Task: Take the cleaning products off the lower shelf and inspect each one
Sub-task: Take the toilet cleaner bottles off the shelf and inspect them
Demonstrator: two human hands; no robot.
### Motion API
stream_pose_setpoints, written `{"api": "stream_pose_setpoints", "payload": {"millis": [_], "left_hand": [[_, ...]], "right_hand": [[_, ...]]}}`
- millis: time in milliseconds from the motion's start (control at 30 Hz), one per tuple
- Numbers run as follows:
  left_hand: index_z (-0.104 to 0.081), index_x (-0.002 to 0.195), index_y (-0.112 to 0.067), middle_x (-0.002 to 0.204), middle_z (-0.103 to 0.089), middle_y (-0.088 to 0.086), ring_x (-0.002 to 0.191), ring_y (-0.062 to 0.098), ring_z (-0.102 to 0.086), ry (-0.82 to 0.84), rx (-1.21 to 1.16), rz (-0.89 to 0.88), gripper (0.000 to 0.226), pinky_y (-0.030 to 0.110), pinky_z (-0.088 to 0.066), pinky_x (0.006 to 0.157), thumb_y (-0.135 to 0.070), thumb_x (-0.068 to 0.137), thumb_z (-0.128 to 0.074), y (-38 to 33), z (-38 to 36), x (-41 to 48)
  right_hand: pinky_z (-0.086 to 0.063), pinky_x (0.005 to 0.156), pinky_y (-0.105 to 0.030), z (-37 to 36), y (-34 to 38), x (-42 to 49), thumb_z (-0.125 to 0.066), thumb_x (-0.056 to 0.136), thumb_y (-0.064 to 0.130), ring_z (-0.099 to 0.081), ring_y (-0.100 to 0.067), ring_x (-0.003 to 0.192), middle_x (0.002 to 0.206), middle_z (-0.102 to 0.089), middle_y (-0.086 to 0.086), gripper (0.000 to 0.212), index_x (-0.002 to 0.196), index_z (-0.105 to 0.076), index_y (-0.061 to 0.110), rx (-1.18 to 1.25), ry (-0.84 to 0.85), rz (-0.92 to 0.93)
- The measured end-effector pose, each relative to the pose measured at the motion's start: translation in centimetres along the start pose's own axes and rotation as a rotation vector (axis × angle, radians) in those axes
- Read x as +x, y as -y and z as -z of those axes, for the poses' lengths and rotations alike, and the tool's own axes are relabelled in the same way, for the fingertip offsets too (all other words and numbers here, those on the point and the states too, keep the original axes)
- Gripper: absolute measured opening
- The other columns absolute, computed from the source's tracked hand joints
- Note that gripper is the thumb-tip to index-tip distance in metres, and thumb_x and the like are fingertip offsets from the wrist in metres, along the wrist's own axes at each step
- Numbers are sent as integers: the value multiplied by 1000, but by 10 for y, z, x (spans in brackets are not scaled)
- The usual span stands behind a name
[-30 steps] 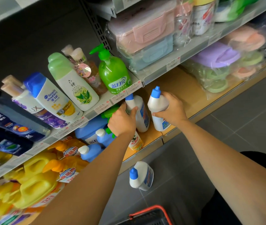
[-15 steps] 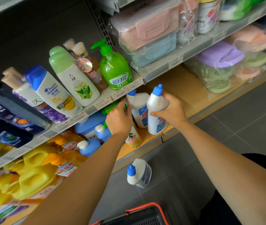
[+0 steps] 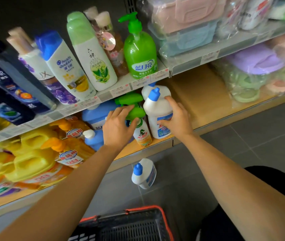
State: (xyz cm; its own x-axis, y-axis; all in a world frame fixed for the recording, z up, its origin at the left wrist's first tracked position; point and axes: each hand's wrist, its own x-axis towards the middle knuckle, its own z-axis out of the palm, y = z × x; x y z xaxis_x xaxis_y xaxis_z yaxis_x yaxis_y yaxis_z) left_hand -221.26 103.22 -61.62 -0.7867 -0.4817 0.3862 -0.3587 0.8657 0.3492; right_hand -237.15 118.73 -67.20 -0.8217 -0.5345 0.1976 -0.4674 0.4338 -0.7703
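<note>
a person's two bare arms reach to the lower shelf (image 3: pixel 199 94) of a shop display. the right hand (image 3: pixel 176 119) is wrapped round a white bottle (image 3: pixel 157 117) with a blue cap, which stands upright near the front edge of the lower shelf; the fingers lie spread over its shoulder and side and the thumb lies across its label. a second white bottle (image 3: pixel 162 91) of the same kind stands just behind it, deeper on the lower shelf. the left hand (image 3: pixel 119 126) has hold of a spray bottle (image 3: pixel 142 135) with a green trigger head, on the lower shelf just to the left of the held white bottle; the fingers reach over the trigger and the thumb hooks round the neck beneath it. further left along the lower shelf are blue jugs (image 3: pixel 96 113) and yellow jugs (image 3: pixel 32 164). on the floor (image 3: pixel 260 136) below the lower shelf's front edge is a third white bottle (image 3: pixel 144 173), and nearer the camera a dark basket (image 3: pixel 138 223) with an orange rim. directly above the lower shelf, the next shelf carries a green pump bottle (image 3: pixel 140 53) and a row of shampoo bottles (image 3: pixel 65 66).
</note>
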Motion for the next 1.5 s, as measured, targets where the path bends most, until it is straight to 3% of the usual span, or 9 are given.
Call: {"api": "stream_pose_setpoints", "payload": {"millis": [267, 400, 633, 733, 900, 1033, 1167, 1333, 1500], "left_hand": [[-51, 147, -15, 146, -48, 14, 126, 35, -46, -13, -54, -24, 60, 42, -43, 103, -22, 91, -72, -2, 0, -15], [-57, 131, -11, 127, -48, 10, 117, 28, -49, -169, -156, 92, 53, 34, -46, 99, -15, 82, -77, 1, -1, -59], [-65, 113, -30, 108, -69, -12, 93, 10, -65, 493, -156, 305, 47, 32, -56, 79, -56, 75, -78, 11, -17, -132], [-67, 109, -27, 106, -71, -7, 91, 16, -65, 529, -117, 339, 47, 28, -50, 76, -53, 73, -81, 13, -29, -139], [-67, 107, -19, 104, -71, 1, 90, 22, -64, 541, -37, 290, 37, 37, -53, 81, -44, 83, -77, 15, -35, -137], [-66, 107, -21, 101, -69, -3, 90, 20, -63, 575, -68, 220, 31, 38, -52, 81, -42, 86, -75, 19, -23, -134], [-69, 108, -17, 94, -65, -6, 82, 16, -59, 529, -186, 100, 30, 37, -51, 75, -36, 86, -77, 11, 1, -119], [-71, 113, -16, 100, -71, -4, 88, 19, -67, 459, -346, 56, 31, 42, -55, 81, -27, 86, -80, -7, 38, -87], [-72, 113, -19, 100, -73, -8, 91, 14, -67, 335, -556, 120, 32, 25, -54, 83, -22, 83, -82, -26, 56, -54]], "right_hand": [[-51, 89, -46, -27, 8, 22, -91, 70, 20, -56, -34, 116, 124, -54, -9, 97, 150, -38, 32, -25, -133, -56], [-49, 89, -41, -33, 6, 33, -91, 70, 22, -55, -33, 119, 126, -55, -9, 97, 152, -38, 28, -40, -179, -76], [-47, 109, -42, -28, -4, 32, -90, 70, 10, -48, -19, 136, 150, -48, -3, 112, 160, -23, 21, 211, -77, -141], [-46, 111, -37, -19, -9, 23, -88, 73, 7, -45, -11, 136, 156, -41, 2, 113, 160, -18, 21, 312, 7, -166], [-51, 81, -24, -13, -9, -7, -84, 76, 14, -63, -21, 108, 117, -60, -2, 56, 122, -55, 18, 78, -37, -205], [-56, 80, -32, 2, -5, -28, -85, 74, 11, -67, -21, 93, 98, -66, 4, 36, 99, -63, 25, 68, 489, -188], [-50, 98, -37, 10, 1, -55, -91, 70, 17, -54, -15, 123, 136, -54, 9, 85, 141, -50, 36, -13, 964, -142], [-49, 106, -40, 10, 10, -78, -94, 64, 10, -50, -13, 131, 142, -53, 4, 99, 146, -44, 33, 96, 1019, -78], [-57, 91, -32, 35, 21, -57, -98, 56, 11, -65, -10, 110, 117, -68, 8, 78, 124, -62, 25, 193, 708, -5]]}}
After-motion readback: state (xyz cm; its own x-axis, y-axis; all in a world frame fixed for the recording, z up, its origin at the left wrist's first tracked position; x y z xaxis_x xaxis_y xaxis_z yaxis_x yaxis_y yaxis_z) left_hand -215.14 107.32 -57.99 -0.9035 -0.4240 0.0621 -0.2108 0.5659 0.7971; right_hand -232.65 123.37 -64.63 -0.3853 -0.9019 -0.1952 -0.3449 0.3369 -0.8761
